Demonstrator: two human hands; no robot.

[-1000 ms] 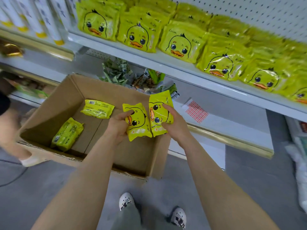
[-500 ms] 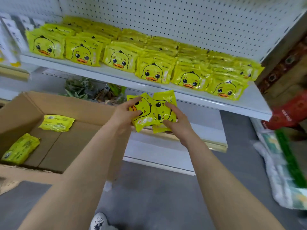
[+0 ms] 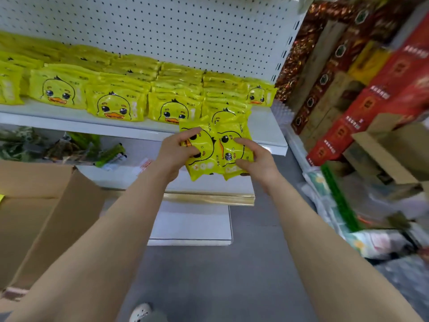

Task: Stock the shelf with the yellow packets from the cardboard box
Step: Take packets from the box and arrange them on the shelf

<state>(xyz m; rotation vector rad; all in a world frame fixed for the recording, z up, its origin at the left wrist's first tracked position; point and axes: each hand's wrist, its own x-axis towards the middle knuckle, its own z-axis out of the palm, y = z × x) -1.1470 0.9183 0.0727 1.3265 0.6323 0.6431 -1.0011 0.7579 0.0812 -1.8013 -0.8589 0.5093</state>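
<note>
I hold two yellow duck-face packets side by side just in front of the white shelf (image 3: 267, 126), near its right end. My left hand (image 3: 173, 154) grips the left packet (image 3: 204, 161), thumb on its face. My right hand (image 3: 254, 159) grips the right packet (image 3: 234, 135). Several rows of the same yellow packets (image 3: 116, 108) fill the shelf board, stacked up against the pegboard. The cardboard box (image 3: 46, 205) stands at the lower left; only its outer wall shows.
Green and mixed packets (image 3: 109, 152) lie on the lower shelf. Red and brown boxes (image 3: 362, 89) are stacked at the right, with a carton (image 3: 394, 145) and bagged goods (image 3: 371, 240) below them. Grey floor lies beneath my arms.
Both hands have carried the two packets up and to the right, from above the box to the shelf's right end. The view has swung right, so the box interior has left the picture.
</note>
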